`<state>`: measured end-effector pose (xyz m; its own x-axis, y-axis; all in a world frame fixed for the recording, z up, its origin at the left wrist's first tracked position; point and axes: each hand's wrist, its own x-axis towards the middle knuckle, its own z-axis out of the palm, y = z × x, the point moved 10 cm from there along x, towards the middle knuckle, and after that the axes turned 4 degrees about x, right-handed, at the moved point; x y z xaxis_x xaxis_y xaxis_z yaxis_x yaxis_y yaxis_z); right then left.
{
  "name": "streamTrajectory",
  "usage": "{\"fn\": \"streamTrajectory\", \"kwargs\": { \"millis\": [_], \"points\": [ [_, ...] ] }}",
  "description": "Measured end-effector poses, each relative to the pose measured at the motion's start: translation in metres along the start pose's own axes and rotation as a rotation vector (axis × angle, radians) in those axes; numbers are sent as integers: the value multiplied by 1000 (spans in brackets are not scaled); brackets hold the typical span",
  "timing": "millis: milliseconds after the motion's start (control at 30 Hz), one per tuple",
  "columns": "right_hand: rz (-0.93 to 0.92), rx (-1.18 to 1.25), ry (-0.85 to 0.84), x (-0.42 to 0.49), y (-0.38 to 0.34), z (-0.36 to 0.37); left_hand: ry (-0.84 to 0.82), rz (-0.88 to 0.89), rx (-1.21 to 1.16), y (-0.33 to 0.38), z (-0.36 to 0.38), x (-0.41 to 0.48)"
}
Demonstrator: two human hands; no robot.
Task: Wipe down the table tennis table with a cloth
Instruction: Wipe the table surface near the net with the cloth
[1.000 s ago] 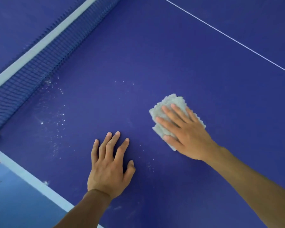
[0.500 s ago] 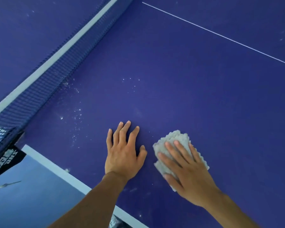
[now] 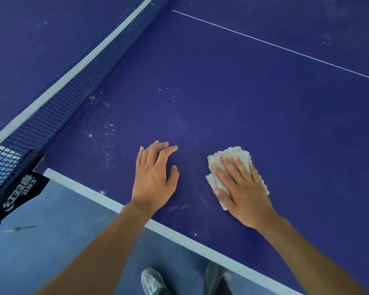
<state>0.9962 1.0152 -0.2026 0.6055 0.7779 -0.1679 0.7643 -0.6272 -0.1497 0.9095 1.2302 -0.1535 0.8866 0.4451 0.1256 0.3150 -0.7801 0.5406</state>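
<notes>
Head view: right hand (image 3: 246, 194) presses the cloth (image 3: 232, 153) (folded) onto the table (image 3: 264, 103), grip flat; left hand (image 3: 152, 179): grip loose, empty.

Worktop (image 3: 264, 103): smooth, matt blue board with painted white lines (image 3: 264, 41), dusted with pale specks (image 3: 109, 126). Cloth (image 3: 232, 155): rough, nubbly grey terry pile. Net (image 3: 58, 116): open dark cord mesh, topped by a flat white fabric tape (image 3: 73, 76). Floor (image 3: 51, 248): smooth, faintly glossy
</notes>
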Motion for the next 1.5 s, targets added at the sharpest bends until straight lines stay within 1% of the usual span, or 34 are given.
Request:
{"fn": "streamTrajectory", "kwargs": {
  "millis": [67, 100, 133, 167, 200, 233, 333, 367, 400, 433, 500, 600, 633, 667, 700, 733, 767, 867, 900, 967, 1033, 1067, 1100, 1133, 1200, 1233, 1267, 1300, 1333, 1367, 1400, 1500],
  "points": [
    [330, 58, 41, -21, 38, -6, 59, -2, 71, -13, -18, -21],
    [463, 83, 55, -31, 46, -6, 85, -22, 97, -21, -27, -32],
    [541, 98, 61, -37, 42, -4, 104, -43, 121, -30, -34, -43],
    [551, 103, 60, -40, 28, 0, 116, -61, 145, -39, -39, -54],
    [492, 101, 59, -39, 4, 3, 119, -75, 169, -48, -44, -64],
    [387, 97, 58, -37, -26, 7, 112, -92, 192, -56, -47, -72],
    [-13, 54, 22, -39, -117, 23, 76, -133, 248, -76, -50, -89],
    [-101, 29, 5, -44, -130, 28, 66, -145, 261, -82, -50, -91],
    [-136, 16, -3, -48, -131, 29, 55, -158, 273, -86, -49, -92],
    [-118, 11, -1, -51, -121, 28, 42, -170, 283, -90, -48, -92],
    [44, 10, 8, -57, -79, 21, -11, -191, 293, -96, -42, -90],
    [441, 94, 21, -71, -7, 10, -126, -214, 330, -100, -25, -88],
    [549, 117, 37, -74, 1, 7, -143, -219, 338, -101, -22, -88],
    [614, 127, 53, -72, -2, 6, -151, -227, 339, -102, -20, -88],
    [623, 120, 61, -66, -16, 5, -162, -233, 337, -104, -19, -88],
    [573, 97, 63, -57, -38, 6, -182, -234, 334, -106, -17, -88],
    [472, 72, 57, -47, -67, 9, -208, -228, 333, -108, -15, -88],
    [72, 36, 34, -31, -154, 26, -278, -202, 339, -111, -12, -89],
    [-30, 29, 20, -32, -168, 31, -298, -202, 341, -112, -11, -89],
    [-150, 13, -27, -38, -167, 35, -326, -209, 351, -114, -9, -89],
    [-170, 4, -59, -41, -135, 31, -344, -209, 363, -116, -7, -89],
    [-131, 8, -65, -39, -109, 26, -354, -206, 366, -117, -7, -89],
    [-48, 23, -67, -35, -78, 19, -367, -203, 365, -117, -6, -89],
    [74, 49, -56, -28, -43, 10, -379, -206, 360, -118, -6, -89],
    [373, 108, 3, -10, 18, -7, -397, -221, 357, -119, -6, -88],
    [493, 129, 36, 1, 37, -14, -406, -232, 355, -119, -5, -88],
    [573, 150, 61, 16, 45, -18, -416, -242, 352, -120, -5, -87],
    [613, 161, 73, 33, 44, -21, -428, -253, 348, -121, -4, -87],
    [610, 159, 68, 50, 34, -21, -444, -262, 343, -122, -3, -86],
    [561, 152, 49, 67, 17, -19, -459, -270, 339, -124, -2, -86],
    [466, 143, 22, 82, -6, -16, -476, -279, 337, -125, -1, -85],
    [21, 68, -20, 89, -90, -3, -526, -312, 352, -127, -1, -86]
  ]
}}
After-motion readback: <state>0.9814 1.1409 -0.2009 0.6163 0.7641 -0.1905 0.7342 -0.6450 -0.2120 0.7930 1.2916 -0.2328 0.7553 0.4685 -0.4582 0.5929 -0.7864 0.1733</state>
